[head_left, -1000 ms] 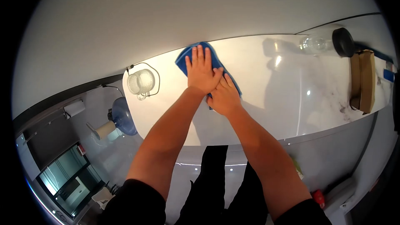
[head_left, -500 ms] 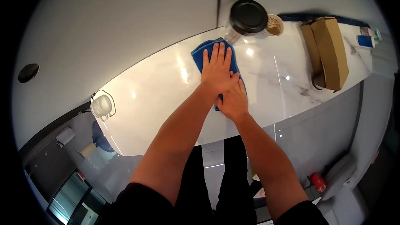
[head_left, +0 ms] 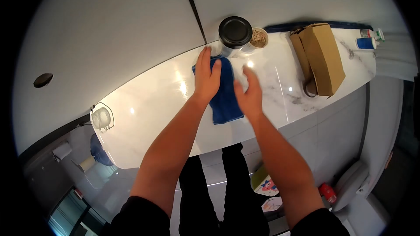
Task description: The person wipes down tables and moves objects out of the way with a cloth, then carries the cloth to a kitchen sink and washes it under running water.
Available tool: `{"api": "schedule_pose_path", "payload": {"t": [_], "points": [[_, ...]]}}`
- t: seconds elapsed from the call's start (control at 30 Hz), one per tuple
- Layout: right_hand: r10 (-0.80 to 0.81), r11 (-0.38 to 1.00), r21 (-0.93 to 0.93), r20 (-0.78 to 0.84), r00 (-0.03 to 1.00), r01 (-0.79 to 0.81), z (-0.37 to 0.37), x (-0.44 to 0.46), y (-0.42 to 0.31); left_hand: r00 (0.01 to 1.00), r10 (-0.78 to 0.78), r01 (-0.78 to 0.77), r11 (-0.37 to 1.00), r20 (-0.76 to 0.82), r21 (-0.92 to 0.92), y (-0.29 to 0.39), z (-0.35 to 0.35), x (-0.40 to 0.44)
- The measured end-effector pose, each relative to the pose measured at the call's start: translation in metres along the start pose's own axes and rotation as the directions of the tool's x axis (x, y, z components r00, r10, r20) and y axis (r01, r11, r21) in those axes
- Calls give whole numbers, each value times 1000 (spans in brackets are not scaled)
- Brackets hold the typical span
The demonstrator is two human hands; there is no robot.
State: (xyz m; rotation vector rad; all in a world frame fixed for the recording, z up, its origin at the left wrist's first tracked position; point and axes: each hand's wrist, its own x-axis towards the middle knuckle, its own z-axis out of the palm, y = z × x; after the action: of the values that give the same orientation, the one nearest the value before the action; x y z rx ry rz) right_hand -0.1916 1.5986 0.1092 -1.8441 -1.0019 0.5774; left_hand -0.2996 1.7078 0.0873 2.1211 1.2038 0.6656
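A blue cloth (head_left: pixel 225 91) lies spread on the glossy white marbled table (head_left: pixel 153 105). My left hand (head_left: pixel 206 78) rests along the cloth's left edge with fingers stretched out and the thumb apart. On the other side, my right hand (head_left: pixel 251 95) is beside the cloth's right edge, slightly blurred, its fingers and thumb spread with nothing between them. Whether it touches the cloth I cannot tell. Just beyond the cloth stands a clear jar with a black lid (head_left: pixel 235 32), and right of it is a white cup with brown bits inside (head_left: pixel 258 38).
To the right is an open cardboard box (head_left: pixel 323 59), with a blue-and-white container (head_left: pixel 366 43) farther along. A glass mug (head_left: pixel 100 119) sits at the table's left end. The wall (head_left: pixel 122 30) borders the far edge. Below lies a red object (head_left: pixel 327 192).
My hands, which were stacked on the cloth, have come apart, the left to the cloth's left side and the right to its right. More of the cloth shows. The camera view has shifted.
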Motion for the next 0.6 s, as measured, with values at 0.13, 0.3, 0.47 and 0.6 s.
{"api": "schedule_pose_path", "payload": {"t": [0.13, 0.3, 0.47, 0.6], "points": [[77, 904, 417, 50, 996, -91, 1, 81, -35, 941, -264, 330, 579, 211, -746, 51, -16, 44], [72, 813, 553, 216, 974, -183, -2, 92, -47, 795, -409, 563, 219, 449, -797, 68, -16, 48], [89, 867, 452, 270, 959, -208, -2, 74, -90, 906, -309, 364, 225, 288, -904, 64, -38, 28], [13, 855, 483, 346, 938, -190, 36, 39, -129, 872, -456, 317, 248, 178, -915, 52, -101, 1]]}}
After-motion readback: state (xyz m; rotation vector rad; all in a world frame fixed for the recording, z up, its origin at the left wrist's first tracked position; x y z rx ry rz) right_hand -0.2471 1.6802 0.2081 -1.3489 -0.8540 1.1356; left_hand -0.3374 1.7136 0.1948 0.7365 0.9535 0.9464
